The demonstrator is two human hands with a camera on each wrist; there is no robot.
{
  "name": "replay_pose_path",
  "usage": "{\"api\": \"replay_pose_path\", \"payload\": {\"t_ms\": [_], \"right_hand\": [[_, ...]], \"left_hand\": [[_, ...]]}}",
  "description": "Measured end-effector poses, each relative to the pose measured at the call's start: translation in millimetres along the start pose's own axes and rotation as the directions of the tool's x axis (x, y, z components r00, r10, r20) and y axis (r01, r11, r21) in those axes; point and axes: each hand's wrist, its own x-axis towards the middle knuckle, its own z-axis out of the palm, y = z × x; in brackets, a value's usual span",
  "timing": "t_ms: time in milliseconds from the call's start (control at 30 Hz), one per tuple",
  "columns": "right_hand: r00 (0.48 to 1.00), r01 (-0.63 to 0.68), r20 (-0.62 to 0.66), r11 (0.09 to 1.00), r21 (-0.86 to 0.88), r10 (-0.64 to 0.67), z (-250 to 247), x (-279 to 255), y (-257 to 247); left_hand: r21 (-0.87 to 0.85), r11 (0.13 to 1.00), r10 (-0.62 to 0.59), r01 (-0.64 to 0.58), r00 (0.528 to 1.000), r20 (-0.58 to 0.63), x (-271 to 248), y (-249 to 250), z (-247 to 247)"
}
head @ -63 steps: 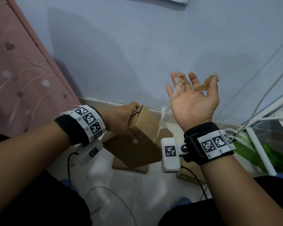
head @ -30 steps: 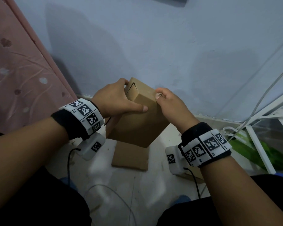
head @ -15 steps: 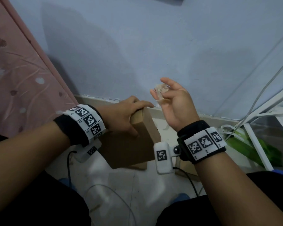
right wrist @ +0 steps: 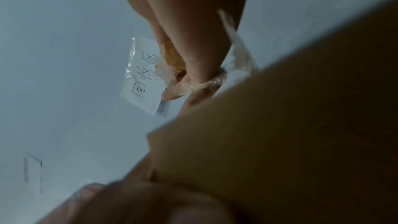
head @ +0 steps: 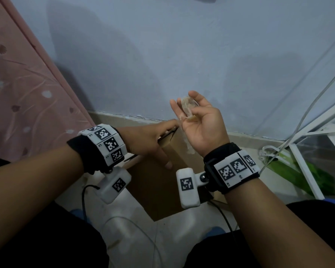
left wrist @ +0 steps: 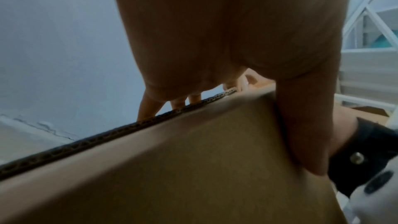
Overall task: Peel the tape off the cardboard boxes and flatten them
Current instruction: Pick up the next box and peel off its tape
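Observation:
A brown cardboard box (head: 157, 186) stands on the floor between my knees. My left hand (head: 149, 140) grips its top edge, fingers (left wrist: 150, 106) over the far side and thumb (left wrist: 301, 125) down the near face (left wrist: 172, 168). My right hand (head: 199, 120) is raised above the box, palm toward me. Its curled fingers (right wrist: 193, 74) pinch a crumpled wad of clear tape (head: 188, 109). A thin strand of the tape (head: 190, 149) hangs down toward the box's corner.
Pink flowered bedding (head: 17, 84) rises on the left and a blue wall (head: 182, 55) stands close behind. A white metal rack (head: 307, 151) with something green (head: 298, 171) is at the right. A black cable (head: 226, 219) trails on the floor. A handwritten paper note (right wrist: 144, 81) sticks to the wall.
One second ago both hands held the box up. The right hand has pulled tape off and risen with it bunched in its fingers, while the left hand lowered the box.

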Motion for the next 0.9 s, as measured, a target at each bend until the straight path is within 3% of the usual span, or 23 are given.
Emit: {"api": "replay_pose_path", "payload": {"t_ms": [167,467,600,733,800,900], "right_hand": [[0.999,-0.015,-0.049,0.976,-0.216,0.004,-5.0,0.6,2.1],[0.995,0.046,-0.069,0.949,-0.313,-0.071,0.6,1.3,0.8],[0.996,0.040,-0.050,0.865,-0.501,-0.075,3.9,-3.4,1.2],[0.996,0.019,-0.066,0.843,-0.537,-0.064,-0.8,-1.2,-2.5],[0.995,0.000,-0.075,0.781,-0.625,-0.060,-6.6,3.6,-7.3],[0.994,-0.005,-0.068,0.610,-0.792,-0.080,-12.6,6.5,-16.8]], "left_hand": [[-0.096,0.995,-0.039,0.040,0.999,0.011,1.2,-0.3,-3.1],[-0.178,0.984,0.011,-0.019,0.999,-0.047,4.6,-3.5,-1.4],[-0.150,0.988,0.036,-0.045,0.998,-0.060,5.6,-0.5,1.9],[-0.114,0.991,0.068,-0.075,0.995,-0.069,5.1,4.2,1.9],[-0.099,0.992,0.069,-0.076,0.995,-0.071,4.3,4.1,0.4],[-0.085,0.995,0.044,-0.049,0.997,-0.062,0.3,5.8,-8.0]]}}
